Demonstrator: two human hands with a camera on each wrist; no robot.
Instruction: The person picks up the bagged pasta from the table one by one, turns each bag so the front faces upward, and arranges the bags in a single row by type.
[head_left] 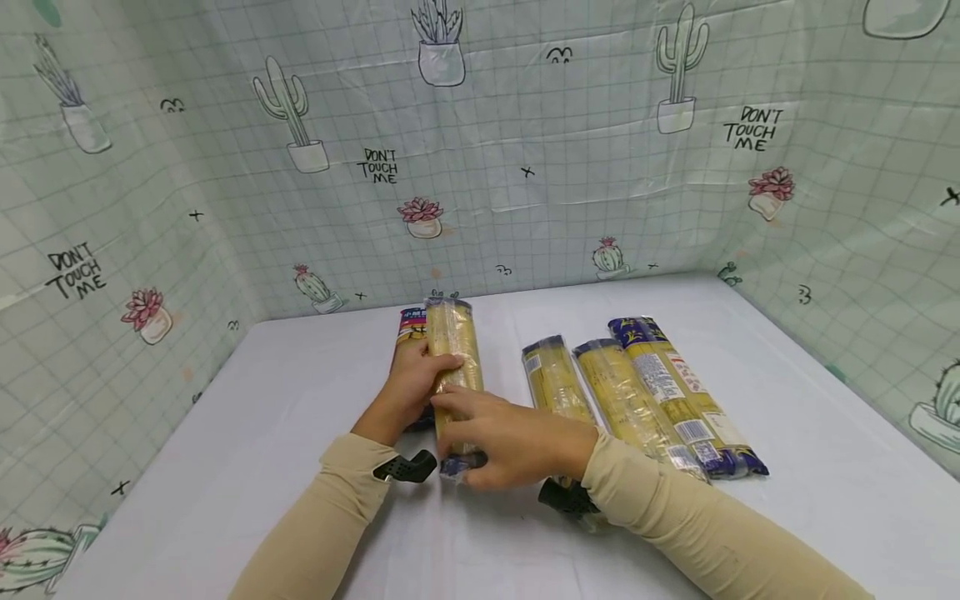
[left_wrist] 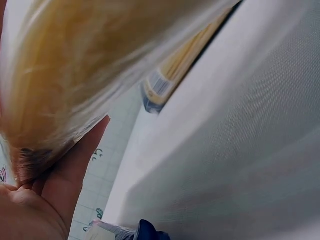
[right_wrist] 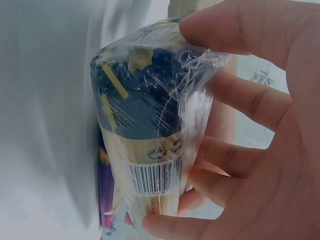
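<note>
Both hands hold a clear-wrapped pack of dried noodles (head_left: 454, 325) with dark blue ends. My left hand (head_left: 411, 379) grips its left side, with the thumb across the front. My right hand (head_left: 510, 437) has its fingers along the near end. In the right wrist view, the thumb and fingers of that hand (right_wrist: 270, 125) lie around the dark blue end, and the pack (right_wrist: 155, 170) shows a barcode. Partly hidden behind the left hand is another pack (head_left: 412, 323) with a blue, red and orange label.
To the right, several noodle packs lie slanted on the white table (head_left: 300, 392): a shorter pack (head_left: 555, 375), a middle pack (head_left: 618, 383) and an outer pack (head_left: 678, 383). The right forearm covers parts of them. A patterned curtain (head_left: 480, 167) stands behind and at the sides.
</note>
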